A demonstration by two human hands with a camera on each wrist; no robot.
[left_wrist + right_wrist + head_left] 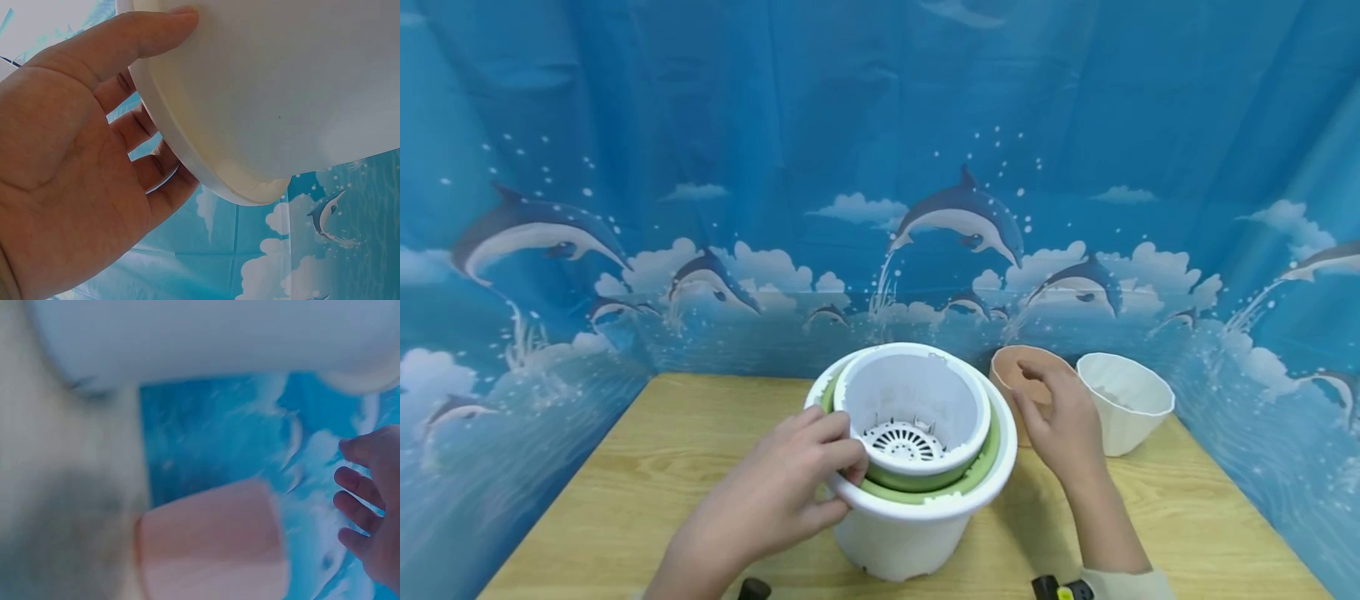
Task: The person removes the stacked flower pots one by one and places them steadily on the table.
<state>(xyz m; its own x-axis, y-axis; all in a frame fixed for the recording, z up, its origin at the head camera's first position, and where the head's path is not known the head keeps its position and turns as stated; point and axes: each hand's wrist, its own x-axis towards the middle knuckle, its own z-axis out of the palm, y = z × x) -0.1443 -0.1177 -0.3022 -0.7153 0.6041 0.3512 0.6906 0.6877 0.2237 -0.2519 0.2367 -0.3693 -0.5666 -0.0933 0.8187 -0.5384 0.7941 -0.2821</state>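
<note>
From my remote station I am watching the left hand (775, 487) gripping the rim of a large white pot (902, 542) on the wooden table (715, 450), its thumb pressing outside and its fingers curling over the edge. Inside, a green pot (917, 497) is holding a small white pot (917, 383) with a slotted bottom. The right hand (1063, 425) is hovering near an orange pot (1009, 383), its fingers spreading apart; beside that, a cream pot (1131, 412) is standing before the dolphin curtain (850, 125).
</note>
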